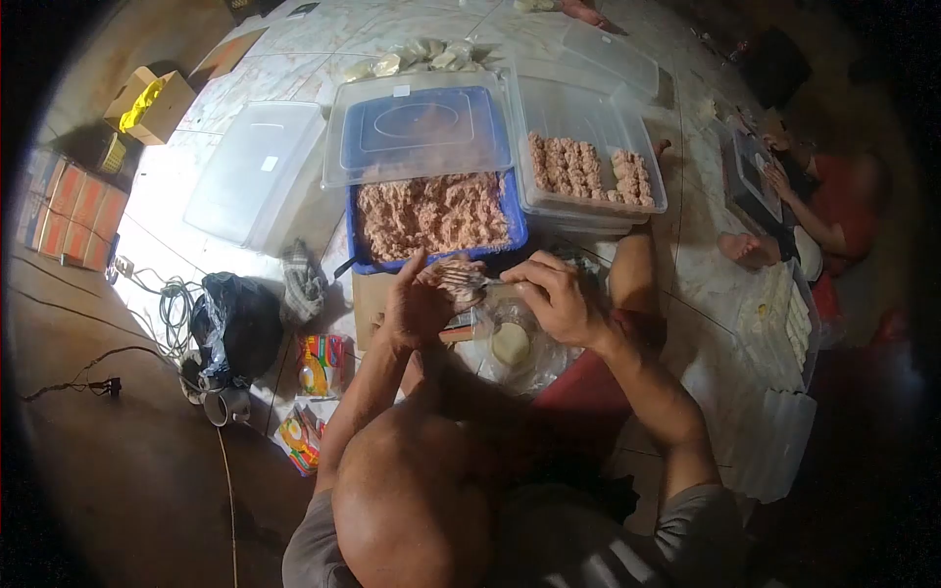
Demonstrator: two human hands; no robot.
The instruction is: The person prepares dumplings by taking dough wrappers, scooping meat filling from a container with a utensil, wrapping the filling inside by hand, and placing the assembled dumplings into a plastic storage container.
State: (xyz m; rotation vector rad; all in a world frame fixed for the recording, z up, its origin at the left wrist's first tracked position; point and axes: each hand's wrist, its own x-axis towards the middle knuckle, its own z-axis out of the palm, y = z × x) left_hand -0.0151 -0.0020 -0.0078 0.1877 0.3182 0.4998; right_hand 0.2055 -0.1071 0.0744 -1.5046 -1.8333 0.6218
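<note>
My left hand (414,306) holds a lump of pinkish filling (458,279) at its fingers, just below the front rim of a blue tub (355,235). To the right, my right hand (561,299) is closed on a thin utensil (493,282), whose tip touches the lump. The blue tub holds a large mass of the same pinkish filling (431,214), partly covered by a clear lid (421,127). Below my hands, a pale round stack (511,345) sits in a clear plastic bag.
A clear container (659,201) at the right holds rows of formed pieces. An empty-looking clear bin (253,176) stands left. Black bag (235,328), cables and a mug (227,406) lie lower left. Another person (848,206) sits at the right.
</note>
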